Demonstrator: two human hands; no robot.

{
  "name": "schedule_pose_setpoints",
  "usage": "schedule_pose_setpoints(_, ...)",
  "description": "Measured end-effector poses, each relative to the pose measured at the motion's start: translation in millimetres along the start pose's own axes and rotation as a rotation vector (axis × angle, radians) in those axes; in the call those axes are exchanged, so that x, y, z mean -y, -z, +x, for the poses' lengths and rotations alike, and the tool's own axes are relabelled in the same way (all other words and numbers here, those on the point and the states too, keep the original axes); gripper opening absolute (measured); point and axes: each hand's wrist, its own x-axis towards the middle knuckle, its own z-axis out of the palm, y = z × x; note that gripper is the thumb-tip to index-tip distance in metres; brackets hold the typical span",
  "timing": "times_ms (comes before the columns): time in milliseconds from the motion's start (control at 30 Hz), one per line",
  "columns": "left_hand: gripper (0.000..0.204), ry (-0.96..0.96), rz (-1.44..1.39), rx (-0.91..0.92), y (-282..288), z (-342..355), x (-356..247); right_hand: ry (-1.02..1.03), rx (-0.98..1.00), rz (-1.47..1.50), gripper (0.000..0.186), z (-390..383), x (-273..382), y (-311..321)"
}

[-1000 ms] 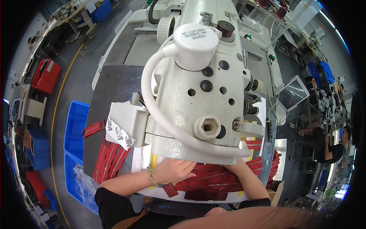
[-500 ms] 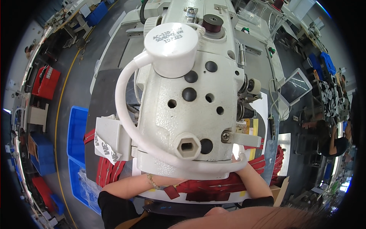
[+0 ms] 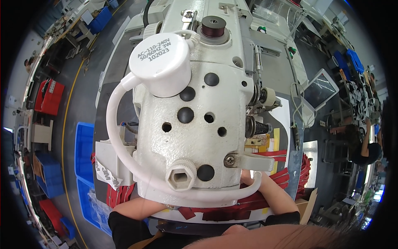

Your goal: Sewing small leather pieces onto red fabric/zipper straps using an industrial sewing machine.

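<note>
A large white sewing machine (image 3: pixel 190 143) fills the middle of the head view and covers the work under it. My left forearm (image 3: pixel 140 208) passes beneath its front end, so the left hand is hidden. On the other side my right hand (image 3: pixel 247 177) shows only in part, beside the machine's front right corner; its fingers are out of sight behind the machine. Red zippers (image 3: pixel 253 203) lie across the front of the table below the machine, close to both forearms. More red zippers (image 3: pixel 304 172) fan out at the right edge, and others (image 3: pixel 118 195) hang at the left.
A white cap-shaped plug with a thick cable (image 3: pixel 159 66) sits on the machine, near a dark red bobbin (image 3: pixel 213 27). Blue bins (image 3: pixel 84 149) stand at the left. At the right are a tilted screen (image 3: pixel 321 93), a cardboard piece (image 3: pixel 309 205) and another person (image 3: pixel 367 151) farther off.
The view has shifted, so the machine appears farther left and lower, covering more of my left forearm. Part of my right hand now shows beside the machine.
</note>
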Motion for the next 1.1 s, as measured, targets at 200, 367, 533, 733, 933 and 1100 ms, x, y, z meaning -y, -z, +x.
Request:
schedule_pose_setpoints(200,0.04,-0.024,0.033,-0.037,-4,0,2,0.001,-0.016,-0.022,0.037,-12,-7,-20)
schedule_pose_setpoints(367,0.039,-0.042,0.069,-0.063,-3,0,4,-0.071,-0.001,0.138,0.038,-18,-11,-35)
schedule_pose_setpoints(533,0.038,-0.059,0.091,-0.083,-4,-1,4,-0.051,-0.009,0.035,0.04,-8,-2,-15)
schedule_pose_setpoints(733,0.037,-0.085,0.12,-0.106,-6,-2,4,-0.072,-0.011,0.074,0.041,6,5,10)
schedule_pose_setpoints(933,0.036,-0.127,0.151,-0.137,-8,3,4,-0.065,0.008,0.088,0.042,14,14,34)
schedule_pose_setpoints(1100,0.035,-0.16,0.177,-0.163,-7,8,6,0.018,0.011,-0.092,0.043,14,16,41)
